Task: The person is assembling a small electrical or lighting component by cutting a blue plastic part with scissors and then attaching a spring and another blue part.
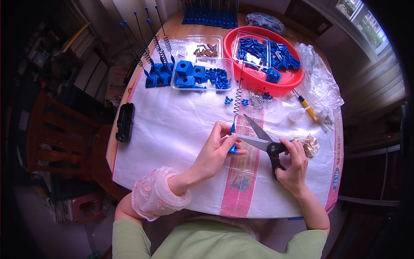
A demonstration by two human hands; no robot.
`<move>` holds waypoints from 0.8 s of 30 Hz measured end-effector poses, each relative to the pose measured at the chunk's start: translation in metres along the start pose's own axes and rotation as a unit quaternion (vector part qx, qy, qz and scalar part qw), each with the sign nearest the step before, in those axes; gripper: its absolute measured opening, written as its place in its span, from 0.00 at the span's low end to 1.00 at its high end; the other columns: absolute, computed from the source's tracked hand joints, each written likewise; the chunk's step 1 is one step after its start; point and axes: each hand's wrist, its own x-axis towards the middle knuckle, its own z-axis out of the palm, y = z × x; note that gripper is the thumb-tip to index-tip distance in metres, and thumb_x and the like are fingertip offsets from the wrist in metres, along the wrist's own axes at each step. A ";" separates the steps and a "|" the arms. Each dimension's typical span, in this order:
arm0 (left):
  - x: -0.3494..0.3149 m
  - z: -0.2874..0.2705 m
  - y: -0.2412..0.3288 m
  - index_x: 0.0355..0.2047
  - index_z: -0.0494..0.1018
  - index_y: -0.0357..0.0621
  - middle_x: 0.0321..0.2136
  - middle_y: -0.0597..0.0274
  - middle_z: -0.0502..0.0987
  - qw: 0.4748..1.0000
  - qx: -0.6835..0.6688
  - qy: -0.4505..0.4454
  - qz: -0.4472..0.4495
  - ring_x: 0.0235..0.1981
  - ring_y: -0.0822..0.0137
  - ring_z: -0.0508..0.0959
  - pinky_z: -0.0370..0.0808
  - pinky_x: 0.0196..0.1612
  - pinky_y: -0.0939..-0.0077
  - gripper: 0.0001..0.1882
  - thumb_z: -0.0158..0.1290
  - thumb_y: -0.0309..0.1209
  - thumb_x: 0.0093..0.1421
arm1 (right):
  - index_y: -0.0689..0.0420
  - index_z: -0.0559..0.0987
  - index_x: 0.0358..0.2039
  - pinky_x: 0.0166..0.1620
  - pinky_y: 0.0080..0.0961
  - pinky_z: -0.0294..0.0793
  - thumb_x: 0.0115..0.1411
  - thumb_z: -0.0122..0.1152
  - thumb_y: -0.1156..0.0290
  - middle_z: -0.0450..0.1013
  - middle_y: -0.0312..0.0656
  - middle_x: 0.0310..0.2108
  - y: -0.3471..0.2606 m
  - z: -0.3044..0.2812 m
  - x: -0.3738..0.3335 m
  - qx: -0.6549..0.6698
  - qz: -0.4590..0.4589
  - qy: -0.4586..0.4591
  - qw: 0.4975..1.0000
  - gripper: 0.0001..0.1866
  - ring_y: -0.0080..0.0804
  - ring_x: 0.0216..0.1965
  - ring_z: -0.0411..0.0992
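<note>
Near the middle of the table, my left hand (pixel 209 153) grips a blue plastic piece (pixel 233 149) between its fingers. From its pointed blue top a black coiled spring wire (pixel 237 102) stands up, running into a thin straight rod. My right hand (pixel 296 166) has its fingers through the black handles of a pair of scissors (pixel 273 149). The blades are spread apart. The lower blade reaches to my left fingertips beside the blue piece; whether it touches the piece I cannot tell. The upper blade points up to the left, right of the spring.
A clear box (pixel 174 82) holds blue blocks and small blue parts; behind it, brass-coloured pins (pixel 206 51). A red basin (pixel 297 80) holds blue pieces. Spring-topped blue bases (pixel 159 79) stand back left. A yellow-handled tool (pixel 308 108), plastic bag (pixel 321 80) and black case (pixel 125 122) lie around.
</note>
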 end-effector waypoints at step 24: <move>0.000 -0.004 0.002 0.42 0.60 0.39 0.36 0.58 0.70 1.000 0.004 -0.009 -0.023 0.35 0.75 0.74 0.83 0.41 0.71 0.07 0.42 0.30 0.71 | 0.59 0.74 0.47 0.32 0.33 0.66 0.32 0.57 0.83 0.64 0.42 0.28 0.000 0.000 0.000 -0.003 -0.002 0.000 1.000 0.34 0.39 0.30 0.66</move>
